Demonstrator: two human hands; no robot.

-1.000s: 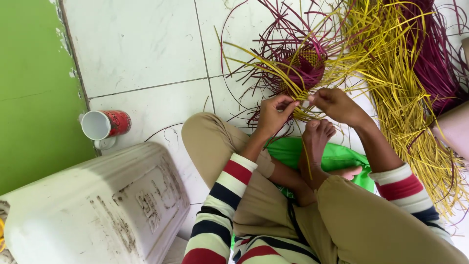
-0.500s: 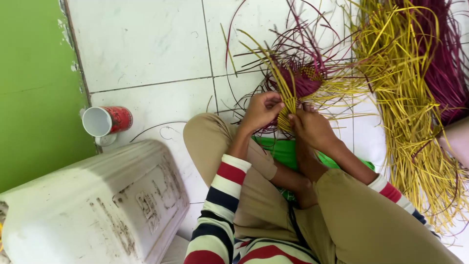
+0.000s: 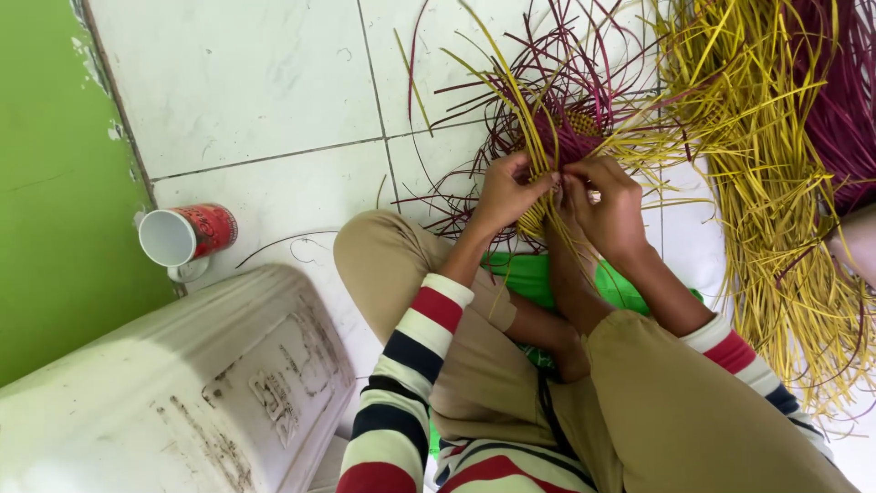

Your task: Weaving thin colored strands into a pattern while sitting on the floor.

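Seen from above, a person sits cross-legged on a white tiled floor [image 3: 274,82], weaving. Both hands meet just ahead of the knees, at the near edge of a half-woven basket base [image 3: 570,137] of maroon and yellow strips that lies flat on the tiles. The left hand [image 3: 505,190] is closed, its fingers pinching a few yellow strips at the rim of the weave. The right hand [image 3: 610,205] is closed too, gripping strips directly beside the left, the fingertips of both nearly touching. The basket base lies straight ahead of the hands, away from the body, with loose strip ends fanning outward from it on all sides; the pinched strips run mostly away from the person, rising toward the top edge of the floor. Neither hand is clearly nearer. A big heap of loose yellow strips [image 3: 776,201] lies to the right, maroon ones beyond it. A red and white mug [image 3: 187,235] lies on its side at the left, against a green wall [image 3: 46,183], next to a white plastic container [image 3: 182,393].
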